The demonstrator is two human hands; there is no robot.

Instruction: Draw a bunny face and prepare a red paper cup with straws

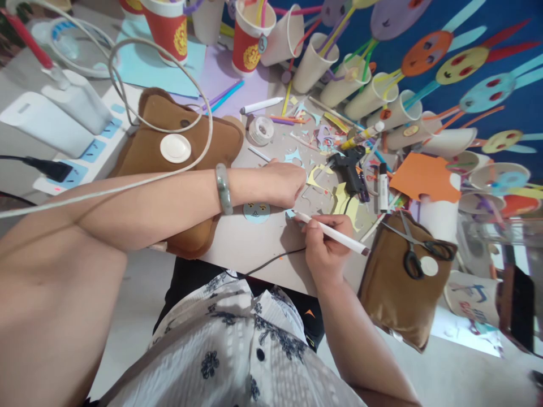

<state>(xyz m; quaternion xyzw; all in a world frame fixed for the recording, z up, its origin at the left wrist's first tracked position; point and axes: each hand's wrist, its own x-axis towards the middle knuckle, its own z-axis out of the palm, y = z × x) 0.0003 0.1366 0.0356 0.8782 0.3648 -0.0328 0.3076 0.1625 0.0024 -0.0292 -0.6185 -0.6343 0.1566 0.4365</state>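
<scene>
My right hand [330, 243] is wrapped round a white marker pen [339, 236] with a dark end. The pen's other end points left, by a small light blue paper piece [290, 213]. Further in on the table, my left hand [286, 182] is closed, its fingers curled under and turned from view, so what it holds, if anything, is hidden. Paper scraps [316, 176] lie just beyond it. Partly under my left wrist lies a light blue paper circle [257, 212] with a drawn face.
A black glue gun [352, 172] sits among yellow offcuts. Scissors [410, 249] rest on a brown cushion [401, 288] at right. Another brown cushion [199, 144] lies beneath my left forearm, near a power strip [91, 150] and looping cable. Paper cups [316, 62] with paper-face figures line the back.
</scene>
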